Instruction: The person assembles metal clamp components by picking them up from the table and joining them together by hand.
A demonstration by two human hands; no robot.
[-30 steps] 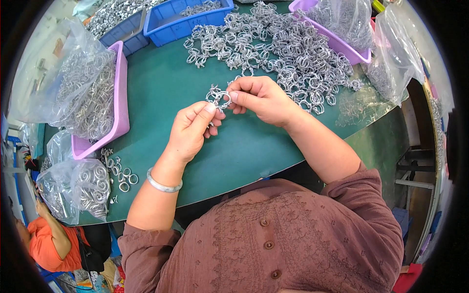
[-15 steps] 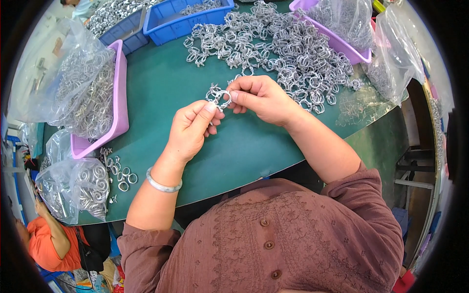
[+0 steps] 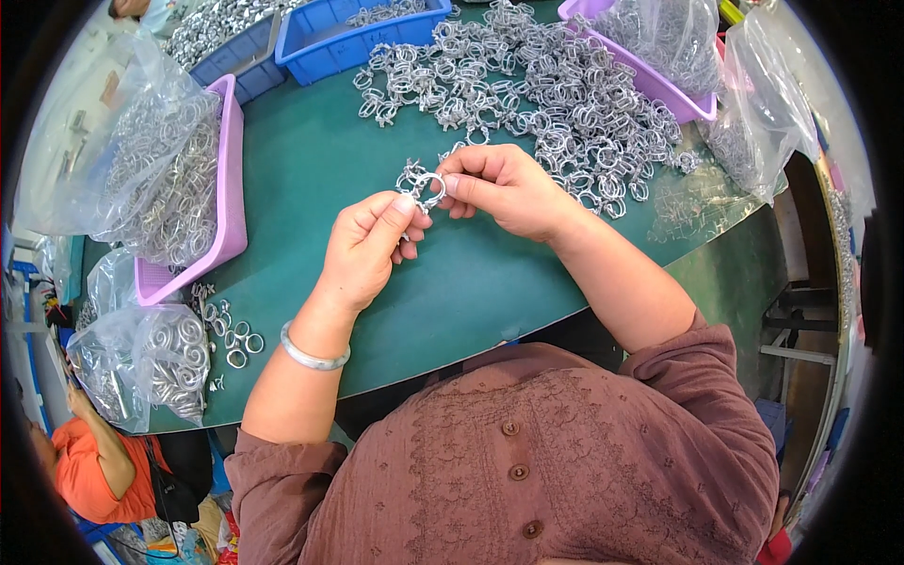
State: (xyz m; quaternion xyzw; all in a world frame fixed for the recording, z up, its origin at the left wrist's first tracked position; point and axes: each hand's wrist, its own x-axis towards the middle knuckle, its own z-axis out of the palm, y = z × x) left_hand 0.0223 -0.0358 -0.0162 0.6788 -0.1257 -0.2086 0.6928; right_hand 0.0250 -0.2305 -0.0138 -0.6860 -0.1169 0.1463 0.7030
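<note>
In front of me, above the green table [image 3: 433,292], my left hand [image 3: 367,250] pinches a small cluster of silver metal rings [image 3: 414,177] between thumb and fingers. From the other side my right hand [image 3: 504,193] has its thumb and forefinger closed on the edge of a round ring in the same cluster. Fingers hide part of these pieces, and how they join cannot be made out. Just beyond my right hand spreads a large pile of similar silver rings [image 3: 584,113].
A purple basket [image 3: 231,179] with bagged rings stands at the left. Nearer lie a clear bag of spiral metal pieces [image 3: 177,353] and several loose rings [image 3: 243,330]. Blue bins [image 3: 325,61] and another purple basket [image 3: 650,80] line the far side. A person in orange [image 3: 94,461] sits lower left.
Almost nothing differs. Both hands keep their grip on the rings, with only a very slight shift.
</note>
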